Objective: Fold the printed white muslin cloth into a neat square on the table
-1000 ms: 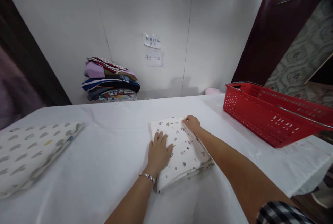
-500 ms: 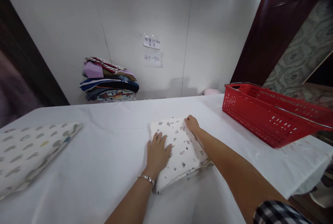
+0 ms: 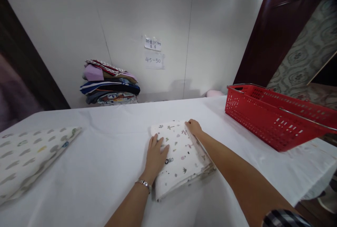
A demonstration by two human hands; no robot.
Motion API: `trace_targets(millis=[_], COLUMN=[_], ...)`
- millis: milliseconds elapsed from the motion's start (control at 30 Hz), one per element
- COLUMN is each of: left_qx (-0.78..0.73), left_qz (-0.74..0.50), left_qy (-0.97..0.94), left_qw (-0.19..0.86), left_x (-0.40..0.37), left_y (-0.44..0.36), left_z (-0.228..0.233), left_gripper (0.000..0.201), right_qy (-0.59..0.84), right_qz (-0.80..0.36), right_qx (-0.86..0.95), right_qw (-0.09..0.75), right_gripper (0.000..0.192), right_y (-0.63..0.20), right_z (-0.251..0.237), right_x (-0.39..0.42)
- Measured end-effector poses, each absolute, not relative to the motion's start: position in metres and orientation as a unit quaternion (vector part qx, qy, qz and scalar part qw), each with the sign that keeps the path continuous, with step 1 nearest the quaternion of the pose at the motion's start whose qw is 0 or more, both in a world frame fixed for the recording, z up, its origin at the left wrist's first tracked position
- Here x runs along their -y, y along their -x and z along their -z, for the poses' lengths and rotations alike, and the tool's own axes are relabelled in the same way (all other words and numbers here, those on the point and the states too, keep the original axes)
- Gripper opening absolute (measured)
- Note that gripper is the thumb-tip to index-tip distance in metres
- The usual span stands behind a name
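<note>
Your left hand (image 3: 155, 155) lies flat, fingers spread, on the folded printed cloth (image 3: 180, 155) at mid-table (image 3: 110, 185), your right hand (image 3: 194, 127) curled loosely on its far corner, the red basket (image 3: 273, 118) beyond to the right.

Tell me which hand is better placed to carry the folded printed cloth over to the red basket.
Right. The right hand already rests on the folded printed cloth at its far corner, on the red basket side; the left hand lies flat on the opposite edge.
</note>
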State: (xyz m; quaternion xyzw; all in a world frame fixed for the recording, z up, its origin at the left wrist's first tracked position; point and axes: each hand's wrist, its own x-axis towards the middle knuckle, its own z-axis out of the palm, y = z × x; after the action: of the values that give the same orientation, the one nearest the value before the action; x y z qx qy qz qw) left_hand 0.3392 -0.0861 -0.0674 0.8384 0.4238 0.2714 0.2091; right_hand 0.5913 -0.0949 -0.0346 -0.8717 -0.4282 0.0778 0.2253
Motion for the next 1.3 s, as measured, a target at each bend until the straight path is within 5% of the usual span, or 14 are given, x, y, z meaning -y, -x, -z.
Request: trace_targets(millis=[300, 567, 767, 1300], left_qx=[-0.428, -0.42, -0.429, -0.432], left_qz=[-0.273, -0.276, -0.258, -0.3], left_qy=[-0.833, -0.84, -0.844, -0.813], left_qw=[0.219, 0.205, 0.191, 0.249], left_x=[0.088, 0.087, 0.089, 0.088], left_y=[-0.34, -0.34, -0.339, -0.343], left_z=[0.067, 0.072, 0.067, 0.068], left_gripper=[0.047, 0.044, 0.042, 0.044], right_qy=[0.863, 0.874, 0.867, 0.823], right_qz=[-0.074, -0.081, -0.09, -0.154], right_qx=[0.449, 0.429, 0.442, 0.447], right_qw=[0.221, 0.213, 0.213, 0.313], right_gripper=[0.021, 0.034, 0.022, 0.026], right_y=[-0.585, -0.597, -0.6, -0.616], right_z=[0.034, 0.029, 0.028, 0.037], right_x=[0.096, 0.077, 0.057, 0.069])
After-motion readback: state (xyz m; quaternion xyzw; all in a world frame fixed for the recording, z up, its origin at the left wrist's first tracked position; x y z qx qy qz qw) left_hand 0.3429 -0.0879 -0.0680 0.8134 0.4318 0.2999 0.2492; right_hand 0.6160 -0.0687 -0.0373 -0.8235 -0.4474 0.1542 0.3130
